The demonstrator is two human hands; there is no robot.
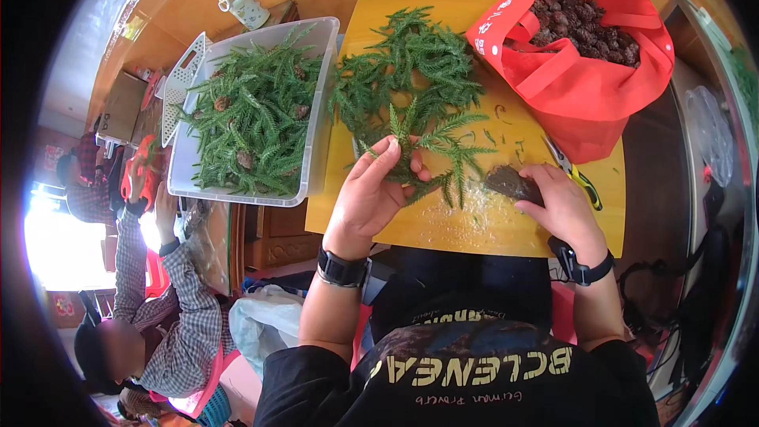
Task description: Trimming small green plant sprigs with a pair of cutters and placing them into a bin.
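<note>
My left hand (365, 194) pinches a green pine sprig (452, 149) between thumb and fingers, its needled branches fanning out to the right. In my right hand (563, 209) is a dark brown, block-like piece (507, 183), gripped at its right end and held low over the yellow board (379, 229). What that piece is made of I cannot make out. Just beyond both hands lies a loose heap of green pine sprigs (419, 67). Beside my right hand rests a cutting tool (585, 185) with yellow and black handles. Pale crumbs and needle bits are scattered between my hands.
A clear plastic bin (315, 111) of sprigs with several pine cones stands left. At the right back a red bag (569, 91) holds brown pine cones (581, 20). A patterned cup (243, 4) stands behind the bin. Another person in a checked shirt (186, 324) works at far left.
</note>
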